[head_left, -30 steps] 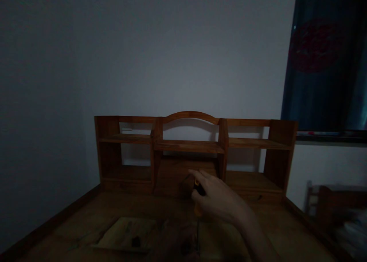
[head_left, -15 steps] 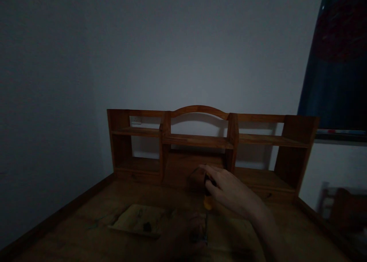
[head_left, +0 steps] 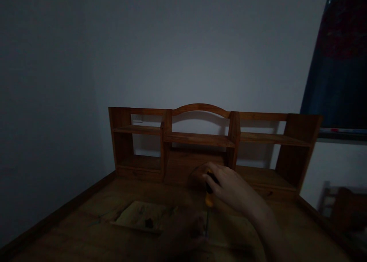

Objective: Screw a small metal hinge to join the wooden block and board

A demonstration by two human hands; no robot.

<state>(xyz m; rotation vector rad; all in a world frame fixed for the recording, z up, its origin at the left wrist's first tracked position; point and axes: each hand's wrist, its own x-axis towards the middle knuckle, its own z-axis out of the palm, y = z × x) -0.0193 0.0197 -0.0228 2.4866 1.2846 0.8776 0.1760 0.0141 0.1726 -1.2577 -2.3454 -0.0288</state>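
Observation:
My right hand (head_left: pixel 229 185) is wrapped round the black and yellow handle of a screwdriver (head_left: pixel 209 199), which stands nearly upright with its thin shaft pointing down. Low in the view, in deep shadow, my left hand (head_left: pixel 189 231) has its fingers closed beside the screwdriver's tip. A small piece seems to be pinched there, but it is too dark to name. Left of that hand a pale, flat tray or sheet (head_left: pixel 132 214) lies on the desk, with a small dark piece (head_left: pixel 149 223) and other bits on it.
A wooden shelf unit (head_left: pixel 197 139) runs along the back of the desk (head_left: pixel 137 189) against the wall. Thin wire-like pieces (head_left: pixel 99 219) lie at the left. At the lower right stands a wooden chair (head_left: pixel 344 208), and a dark curtain or board (head_left: pixel 338 82) hangs above.
My right hand has turned a little round the screwdriver handle, its fingers now curled more. The left hand's fingers have shifted slightly near the tip. The whole view has moved a little.

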